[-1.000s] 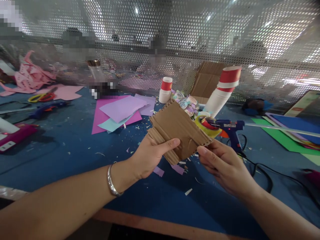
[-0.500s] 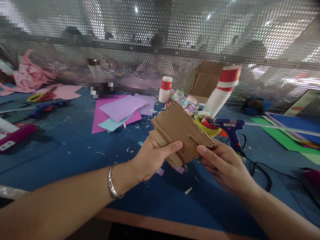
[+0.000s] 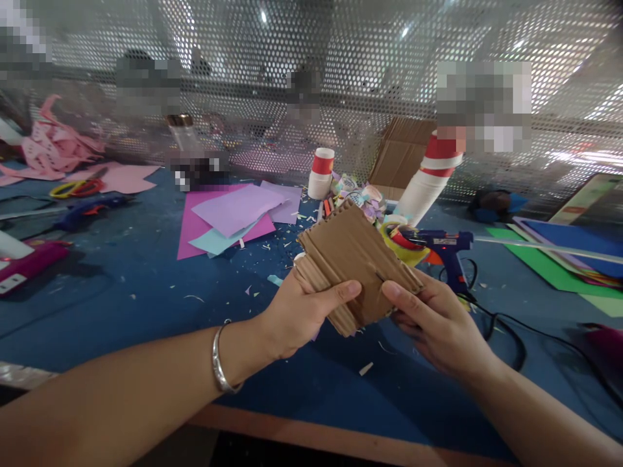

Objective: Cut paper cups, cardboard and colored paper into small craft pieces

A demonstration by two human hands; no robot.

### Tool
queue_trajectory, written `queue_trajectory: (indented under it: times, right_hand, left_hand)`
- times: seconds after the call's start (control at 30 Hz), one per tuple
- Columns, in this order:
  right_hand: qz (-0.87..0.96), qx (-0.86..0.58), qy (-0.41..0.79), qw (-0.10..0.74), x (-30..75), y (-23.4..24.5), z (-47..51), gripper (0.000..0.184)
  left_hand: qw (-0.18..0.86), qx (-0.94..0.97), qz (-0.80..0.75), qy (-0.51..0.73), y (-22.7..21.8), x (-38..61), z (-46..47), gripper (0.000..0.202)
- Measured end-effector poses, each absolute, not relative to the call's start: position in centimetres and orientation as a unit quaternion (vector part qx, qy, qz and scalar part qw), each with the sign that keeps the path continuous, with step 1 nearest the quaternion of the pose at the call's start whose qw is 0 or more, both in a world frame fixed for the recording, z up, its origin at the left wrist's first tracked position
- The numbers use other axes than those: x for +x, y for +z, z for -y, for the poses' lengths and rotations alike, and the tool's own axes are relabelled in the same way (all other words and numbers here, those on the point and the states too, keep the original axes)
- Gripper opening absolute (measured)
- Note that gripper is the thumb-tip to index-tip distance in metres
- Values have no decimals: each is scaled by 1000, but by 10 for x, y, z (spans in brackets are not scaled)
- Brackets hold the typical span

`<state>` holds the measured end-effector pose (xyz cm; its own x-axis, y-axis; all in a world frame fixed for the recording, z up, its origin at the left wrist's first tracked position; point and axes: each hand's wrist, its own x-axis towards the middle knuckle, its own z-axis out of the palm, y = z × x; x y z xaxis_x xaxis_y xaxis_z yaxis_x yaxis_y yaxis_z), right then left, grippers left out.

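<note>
I hold a stack of brown corrugated cardboard pieces (image 3: 350,256) above a blue table (image 3: 121,285). My left hand (image 3: 306,311), with a silver bangle on its wrist, grips the stack's lower left edge, thumb lying across the top face. My right hand (image 3: 433,318) pinches the lower right edge, thumb on top and fingers underneath. The cardboard tilts up and away from me. Both hands are closed on it.
A blue glue gun (image 3: 445,250) with its black cord lies just right of my hands, beside tape rolls (image 3: 399,237) and a leaning cup stack (image 3: 428,181). Purple and pink paper sheets (image 3: 228,217) lie behind. Scissors (image 3: 78,188) sit far left. A perforated screen (image 3: 311,78) closes the back.
The cardboard stack has been drawn slightly closer and squared up, and the notch seen on its near edge is now covered. Both hands have shifted a little right and down.
</note>
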<state>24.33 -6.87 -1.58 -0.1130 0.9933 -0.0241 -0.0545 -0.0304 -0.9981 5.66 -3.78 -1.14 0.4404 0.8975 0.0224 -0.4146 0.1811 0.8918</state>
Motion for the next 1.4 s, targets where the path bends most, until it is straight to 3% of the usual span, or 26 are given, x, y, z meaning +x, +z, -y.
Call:
queue_trajectory:
  times: [0.27, 0.57, 1.03, 1.4]
  right_hand:
    - [492, -491, 537, 477, 240, -14, 65, 36]
    - [464, -462, 572, 493, 239, -15, 65, 40]
    - [485, -516, 501, 497, 239, -14, 78, 35]
    - [474, -498, 520, 507, 237, -9, 79, 33]
  left_hand:
    - [729, 422, -246, 480, -10, 57, 33, 58]
    - [746, 372, -271, 481, -5, 57, 30, 52]
    - [751, 431, -225, 447, -20, 63, 43, 36]
    - [763, 416, -210, 447, -19, 63, 46, 32]
